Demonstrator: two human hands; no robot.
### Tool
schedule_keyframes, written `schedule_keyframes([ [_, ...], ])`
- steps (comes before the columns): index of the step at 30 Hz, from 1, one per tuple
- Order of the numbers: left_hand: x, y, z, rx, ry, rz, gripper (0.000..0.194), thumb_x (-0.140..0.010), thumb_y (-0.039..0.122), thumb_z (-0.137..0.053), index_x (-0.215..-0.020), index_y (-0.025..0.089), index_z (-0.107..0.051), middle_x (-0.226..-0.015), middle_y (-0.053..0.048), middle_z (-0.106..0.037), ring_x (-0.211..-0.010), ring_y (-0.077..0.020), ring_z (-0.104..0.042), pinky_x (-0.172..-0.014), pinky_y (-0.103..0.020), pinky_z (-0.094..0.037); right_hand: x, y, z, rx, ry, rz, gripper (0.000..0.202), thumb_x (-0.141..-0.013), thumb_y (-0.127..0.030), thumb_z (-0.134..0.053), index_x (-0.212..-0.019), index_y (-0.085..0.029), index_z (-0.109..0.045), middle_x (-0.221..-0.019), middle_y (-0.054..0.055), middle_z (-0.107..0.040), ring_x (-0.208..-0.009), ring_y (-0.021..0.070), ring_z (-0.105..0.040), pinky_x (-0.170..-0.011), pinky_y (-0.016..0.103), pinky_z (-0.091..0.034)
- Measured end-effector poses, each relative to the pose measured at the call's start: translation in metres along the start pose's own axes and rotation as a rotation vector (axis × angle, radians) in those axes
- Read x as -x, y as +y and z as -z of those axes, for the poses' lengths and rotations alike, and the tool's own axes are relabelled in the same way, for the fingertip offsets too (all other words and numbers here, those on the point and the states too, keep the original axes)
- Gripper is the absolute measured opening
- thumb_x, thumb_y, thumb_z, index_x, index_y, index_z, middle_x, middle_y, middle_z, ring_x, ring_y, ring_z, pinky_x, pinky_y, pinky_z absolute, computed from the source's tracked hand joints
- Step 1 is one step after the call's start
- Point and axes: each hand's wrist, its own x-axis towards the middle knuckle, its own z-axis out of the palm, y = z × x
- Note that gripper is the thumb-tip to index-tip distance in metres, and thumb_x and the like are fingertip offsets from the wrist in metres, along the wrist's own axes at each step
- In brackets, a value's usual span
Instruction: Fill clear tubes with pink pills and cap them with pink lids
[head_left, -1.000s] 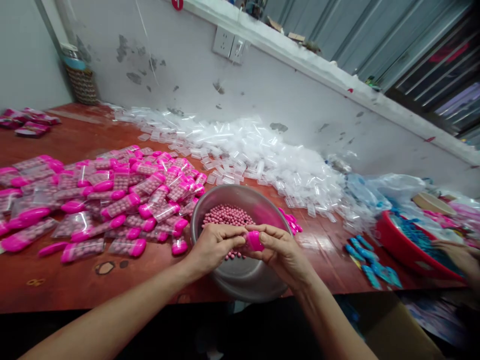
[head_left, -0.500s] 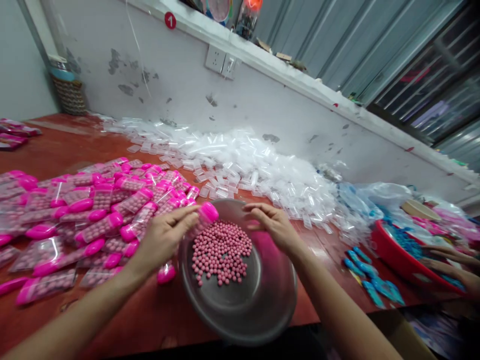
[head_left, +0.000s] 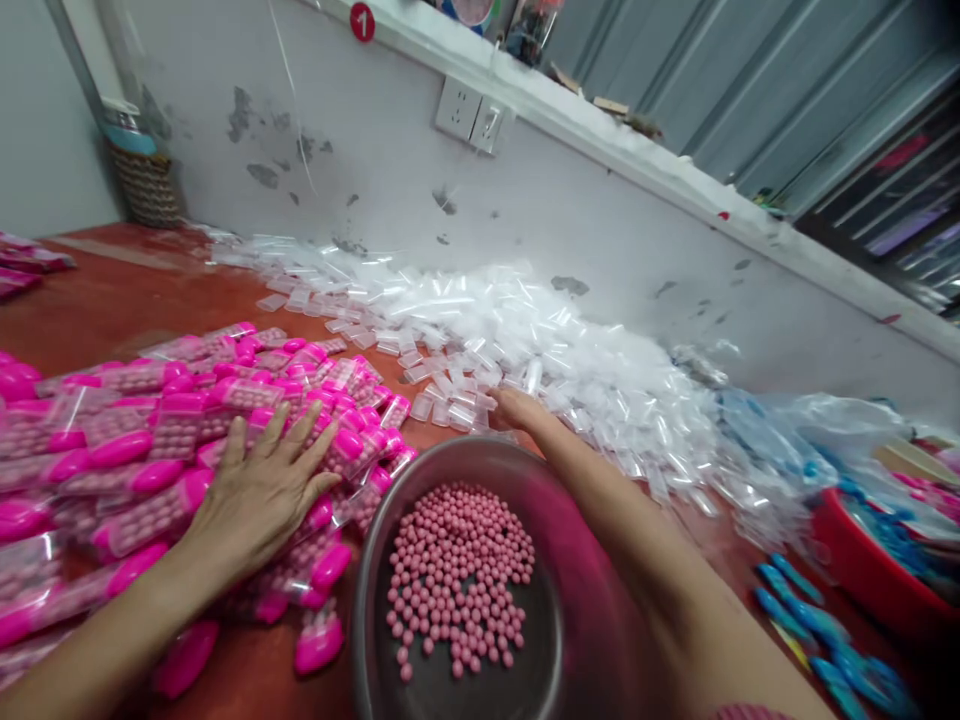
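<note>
My left hand (head_left: 259,490) lies spread, palm down, over a heap of clear plastic tubes (head_left: 259,393) with bright pink caps, filled with pink beads. No tube is gripped in it. My right hand (head_left: 519,408) reaches past the bowl to the near edge of a pile of empty clear plastic tubes (head_left: 480,330); its fingers are blurred and mostly hidden, so its hold cannot be made out. Between my arms stands a dark grey bowl (head_left: 367,580), with loose pink beads (head_left: 457,560) gathered toward its left side.
On the right stand a red basin (head_left: 862,565) with blue pieces and, nearer, several blue-wrapped items (head_left: 814,620). Clear plastic bags (head_left: 840,420) lie behind them. A white wall (head_left: 360,150) with a socket (head_left: 469,115) bounds the red table (head_left: 135,285).
My left hand has moved left from the bowl onto the heap and let go of the pink-capped tube. My right hand has gone from above the bowl to the clear tubes. The view has shifted.
</note>
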Motion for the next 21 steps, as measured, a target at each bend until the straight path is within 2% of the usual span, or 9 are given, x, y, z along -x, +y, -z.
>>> schedule_keyframes([
  [5,0.000,-0.002,-0.002,0.036,0.002,-0.016,0.045,-0.084,0.037,-0.039,-0.126,0.021,-0.046,-0.139,-0.012,-0.033,-0.131,-0.0345,-0.017,-0.101,-0.061,-0.008,-0.014,0.008,-0.012,0.077,-0.055,-0.005,0.030,-0.085,-0.030,-0.049,-0.111,-0.015,-0.051,-0.112,0.008,-0.053,-0.095,0.0185,-0.055,-0.079,0.039,-0.047],
  [9,0.001,0.007,0.014,0.166,0.133,-0.035,0.045,-0.088,0.033,-0.033,-0.130,0.018,-0.039,-0.141,-0.011,-0.029,-0.133,-0.0300,-0.012,-0.103,-0.057,-0.010,-0.011,0.004,-0.010,0.049,-0.050,-0.037,0.028,-0.086,-0.031,-0.049,-0.108,-0.014,-0.052,-0.107,0.007,-0.055,-0.090,0.0169,-0.056,-0.076,0.037,-0.048],
  [11,0.003,0.017,0.027,0.286,0.170,-0.192,0.047,-0.089,0.037,-0.031,-0.131,0.018,-0.036,-0.141,-0.011,-0.030,-0.133,-0.0285,-0.015,-0.105,-0.055,-0.011,-0.006,0.000,-0.002,0.017,-0.017,-0.064,0.030,-0.082,-0.032,-0.054,-0.104,-0.012,-0.055,-0.102,0.008,-0.058,-0.086,0.0173,-0.057,-0.074,0.034,-0.048],
  [13,0.005,0.029,0.039,0.425,0.138,-0.434,0.052,-0.085,0.048,-0.035,-0.128,0.019,-0.042,-0.137,-0.011,-0.038,-0.131,-0.0285,-0.022,-0.106,-0.053,-0.012,0.006,-0.003,0.011,-0.023,0.046,-0.102,0.035,-0.077,-0.034,-0.059,-0.103,-0.010,-0.056,-0.100,0.011,-0.060,-0.087,0.0198,-0.058,-0.074,0.030,-0.045],
  [15,0.008,0.041,0.046,0.544,0.095,-0.629,0.054,-0.079,0.056,-0.041,-0.117,0.019,-0.052,-0.125,-0.012,-0.052,-0.127,-0.0289,-0.030,-0.106,-0.053,-0.012,0.028,-0.007,0.026,-0.061,0.118,-0.146,0.044,-0.076,-0.034,-0.058,-0.111,-0.007,-0.052,-0.103,0.014,-0.060,-0.090,0.0223,-0.057,-0.074,0.028,-0.043],
  [17,0.012,0.053,0.046,0.633,0.082,-0.708,0.047,-0.079,0.055,-0.042,-0.098,0.016,-0.061,-0.101,-0.011,-0.066,-0.119,-0.0279,-0.042,-0.106,-0.052,-0.015,0.065,-0.014,0.043,-0.128,0.169,-0.159,0.048,-0.080,-0.034,-0.051,-0.119,-0.007,-0.046,-0.104,0.013,-0.060,-0.089,0.0211,-0.057,-0.071,0.027,-0.044],
  [19,0.018,0.063,0.041,0.698,0.097,-0.696,0.043,-0.084,0.049,-0.038,-0.074,0.015,-0.061,-0.072,-0.008,-0.066,-0.097,-0.0234,-0.056,-0.105,-0.049,-0.021,0.113,-0.028,0.057,-0.290,0.177,-0.088,0.045,-0.080,-0.037,-0.048,-0.117,-0.012,-0.049,-0.098,0.008,-0.062,-0.081,0.0180,-0.060,-0.064,0.025,-0.045],
  [21,0.025,0.074,0.035,0.731,0.128,-0.664,0.046,-0.087,0.044,-0.034,-0.058,0.015,-0.055,-0.054,-0.003,-0.056,-0.071,-0.0171,-0.057,-0.102,-0.046,-0.028,0.166,-0.048,0.063,-0.391,0.016,0.010,0.037,-0.073,-0.035,-0.057,-0.106,-0.018,-0.058,-0.090,0.003,-0.065,-0.075,0.0168,-0.060,-0.061,0.024,-0.044],
])
